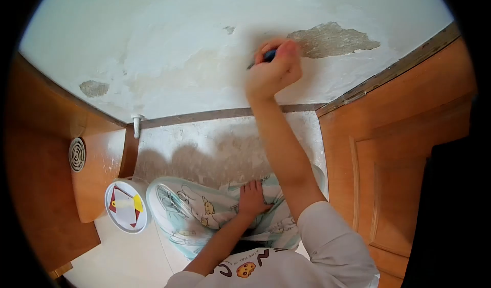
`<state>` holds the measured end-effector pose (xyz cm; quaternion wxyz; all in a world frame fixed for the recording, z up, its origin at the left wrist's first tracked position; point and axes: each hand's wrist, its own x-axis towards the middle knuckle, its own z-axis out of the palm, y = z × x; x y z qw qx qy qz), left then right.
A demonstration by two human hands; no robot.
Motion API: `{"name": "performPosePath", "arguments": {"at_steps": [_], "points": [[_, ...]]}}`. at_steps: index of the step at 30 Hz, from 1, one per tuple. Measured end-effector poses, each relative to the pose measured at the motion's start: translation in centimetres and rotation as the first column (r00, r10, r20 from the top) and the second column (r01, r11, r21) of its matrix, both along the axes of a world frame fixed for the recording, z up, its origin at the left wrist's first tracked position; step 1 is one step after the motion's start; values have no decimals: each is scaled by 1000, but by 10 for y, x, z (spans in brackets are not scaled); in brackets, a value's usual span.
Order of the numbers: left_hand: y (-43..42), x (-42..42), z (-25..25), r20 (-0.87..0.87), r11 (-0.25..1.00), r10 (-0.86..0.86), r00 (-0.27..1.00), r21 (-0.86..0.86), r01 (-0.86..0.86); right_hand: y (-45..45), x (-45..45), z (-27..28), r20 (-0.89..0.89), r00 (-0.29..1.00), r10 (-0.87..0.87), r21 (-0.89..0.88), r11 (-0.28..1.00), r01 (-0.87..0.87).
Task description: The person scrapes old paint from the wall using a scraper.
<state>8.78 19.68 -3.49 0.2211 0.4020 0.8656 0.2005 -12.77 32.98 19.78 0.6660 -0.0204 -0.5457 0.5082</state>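
Note:
My right hand (276, 70) is raised against the white wall (179, 58), its fingers wrapped round a blue-handled scraper (269, 55). Most of the tool is hidden by the fist; a thin dark edge pokes out on the left. Just right of the hand is a large bare grey patch (337, 40) where the wall coating has come away, with ragged edges. My left hand (253, 198) lies flat on my patterned trousers, fingers spread and holding nothing.
A white bucket (144, 206) with a printed lid stands at lower left, beside a wooden cabinet (97, 180) with a round vent (77, 154). A short white pipe (136, 127) sticks out low on the wall. At right is a wooden door (394, 160). Pale debris covers the floor (204, 155).

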Motion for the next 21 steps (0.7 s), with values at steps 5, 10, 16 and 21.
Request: {"name": "performPosePath", "arguments": {"at_steps": [5, 10, 16, 21], "points": [[2, 2, -8, -46, 999, 33, 998, 32, -32, 8, 19, 31, -563, 822, 93, -75, 984, -162], [1, 0, -4, -9, 999, 22, 1000, 33, -22, -1, 1, 10, -236, 971, -47, 17, 998, 52], [-1, 4, -10, -46, 999, 10, 999, 48, -8, -5, 6, 25, -391, 920, 14, -156, 984, -81], [1, 1, -20, -127, 1000, -7, 992, 19, 10, -11, 6, -15, -212, 977, 15, -213, 975, -61]]}}
